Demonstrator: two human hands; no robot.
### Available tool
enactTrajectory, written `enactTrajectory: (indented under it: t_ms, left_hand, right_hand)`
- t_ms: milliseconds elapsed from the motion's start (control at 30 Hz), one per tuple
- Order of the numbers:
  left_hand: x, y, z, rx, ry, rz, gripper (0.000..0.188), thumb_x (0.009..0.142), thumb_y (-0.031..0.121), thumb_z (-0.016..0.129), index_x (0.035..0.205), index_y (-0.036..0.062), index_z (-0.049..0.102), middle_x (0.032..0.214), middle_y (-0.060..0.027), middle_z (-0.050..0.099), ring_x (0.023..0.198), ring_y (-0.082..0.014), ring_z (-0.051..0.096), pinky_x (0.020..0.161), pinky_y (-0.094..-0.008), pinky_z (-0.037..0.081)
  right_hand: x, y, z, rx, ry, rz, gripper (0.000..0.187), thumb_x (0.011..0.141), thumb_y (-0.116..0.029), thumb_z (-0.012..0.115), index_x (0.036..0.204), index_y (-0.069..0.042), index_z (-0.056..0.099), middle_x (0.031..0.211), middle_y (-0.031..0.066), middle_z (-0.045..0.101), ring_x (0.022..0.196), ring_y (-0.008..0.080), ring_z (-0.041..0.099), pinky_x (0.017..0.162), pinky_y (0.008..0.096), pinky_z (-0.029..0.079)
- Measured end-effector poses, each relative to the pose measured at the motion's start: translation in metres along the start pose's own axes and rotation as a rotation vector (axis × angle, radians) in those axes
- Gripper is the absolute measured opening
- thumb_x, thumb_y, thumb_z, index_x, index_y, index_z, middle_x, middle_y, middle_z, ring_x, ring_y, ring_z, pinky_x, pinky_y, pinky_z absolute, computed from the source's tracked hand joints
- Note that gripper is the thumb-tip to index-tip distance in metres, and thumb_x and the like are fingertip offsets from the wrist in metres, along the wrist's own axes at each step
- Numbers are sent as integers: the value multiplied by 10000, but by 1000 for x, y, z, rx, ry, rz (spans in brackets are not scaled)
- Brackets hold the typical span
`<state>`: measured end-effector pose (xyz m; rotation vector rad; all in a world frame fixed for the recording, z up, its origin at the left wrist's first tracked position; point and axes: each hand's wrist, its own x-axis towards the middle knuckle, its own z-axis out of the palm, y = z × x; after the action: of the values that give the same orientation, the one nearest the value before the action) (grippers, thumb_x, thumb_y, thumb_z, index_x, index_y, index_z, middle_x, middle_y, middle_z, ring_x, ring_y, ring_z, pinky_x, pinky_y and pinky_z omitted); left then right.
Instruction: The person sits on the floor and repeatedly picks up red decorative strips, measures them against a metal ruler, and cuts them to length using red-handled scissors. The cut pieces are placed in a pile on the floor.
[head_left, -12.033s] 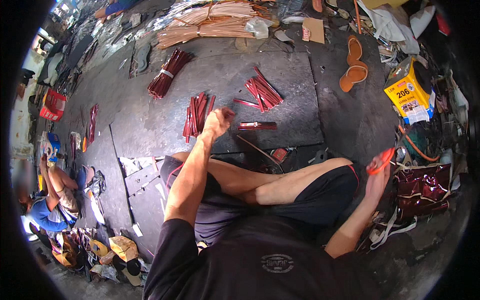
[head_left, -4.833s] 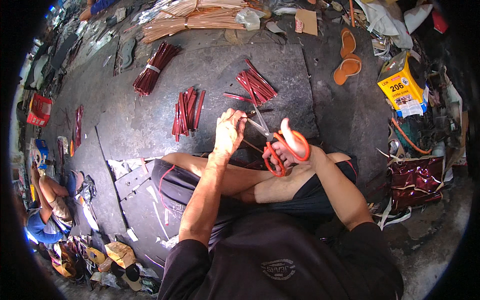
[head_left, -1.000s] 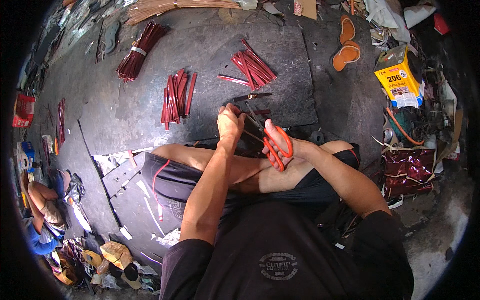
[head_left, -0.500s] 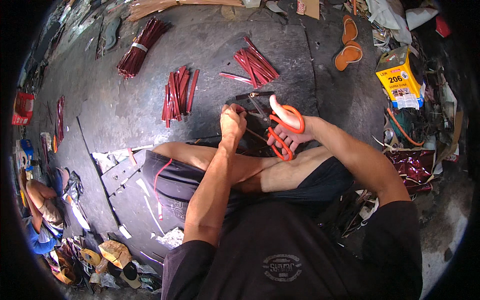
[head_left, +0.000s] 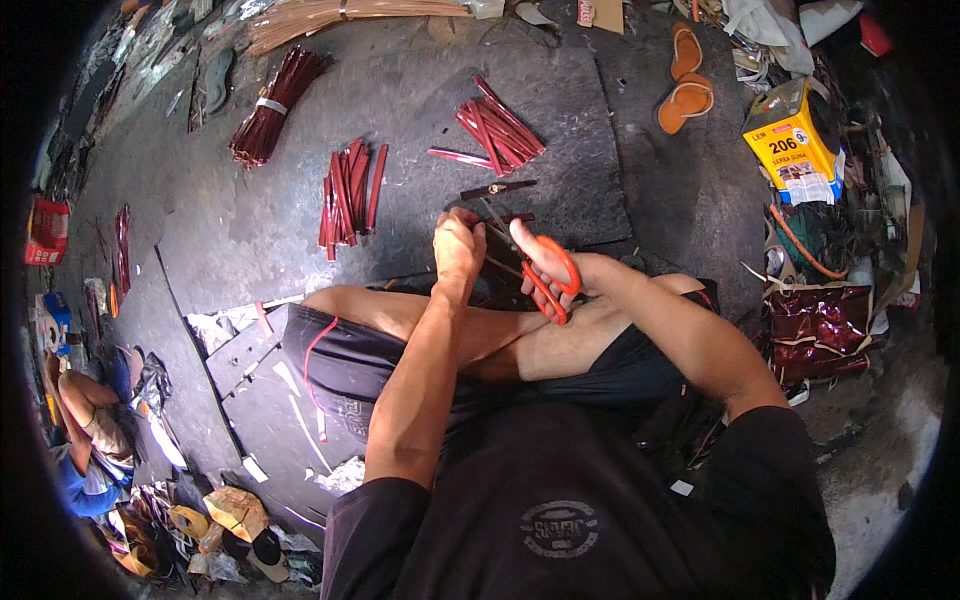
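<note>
My left hand (head_left: pixel 459 250) is closed around the end of what looks like a dark red strip (head_left: pixel 517 218), mostly hidden by my fingers. Orange-handled scissors (head_left: pixel 573 272) are in my right hand (head_left: pixel 543 264), my thumb and fingers at the handle loops. Their blades point up and left, beside the left fingertips. Just beyond lies a dark narrow piece (head_left: pixel 515 187) with a small gold-coloured spot. Ahead on the board are a pile of short shiny red strips (head_left: pixel 350 195) and another red strip pile (head_left: pixel 500 128).
A tied bundle of longer dark red strips (head_left: pixel 285 95) lies far left on the dark board (head_left: pixel 400 90). Orange sandals (head_left: pixel 687 103) and a yellow box (head_left: pixel 790 145) stand to the right, above crumpled red foil (head_left: pixel 820 330). Another person (head_left: pixel 88 420) sits at the left edge.
My right hand has moved left with the scissors, and their handle loops have come closer together. My left hand stays nearly in place. The whole view has shifted slightly.
</note>
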<state>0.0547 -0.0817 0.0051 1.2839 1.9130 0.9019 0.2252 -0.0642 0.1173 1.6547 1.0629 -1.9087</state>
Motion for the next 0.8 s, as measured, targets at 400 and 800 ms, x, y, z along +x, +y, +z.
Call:
enactTrajectory:
  t_ms: [400,800]
  left_hand:
    - [-10,20,-28,39,-47,28,165,821,172,710,911,42,666,935,-171,670,879,-346,672,804,-417,533]
    - [8,11,-11,135,-150,-104,156,832,178,706,914,50,669,967,-199,672,944,-369,660,852,-444,516]
  right_hand:
    - [-12,11,9,9,84,-79,1077,732,-941,160,943,38,554,710,122,571,570,247,631,488,361,519]
    - [-31,20,-8,261,-148,-62,1201,703,-952,65,1035,68,605,737,131,607,642,269,645,623,384,548]
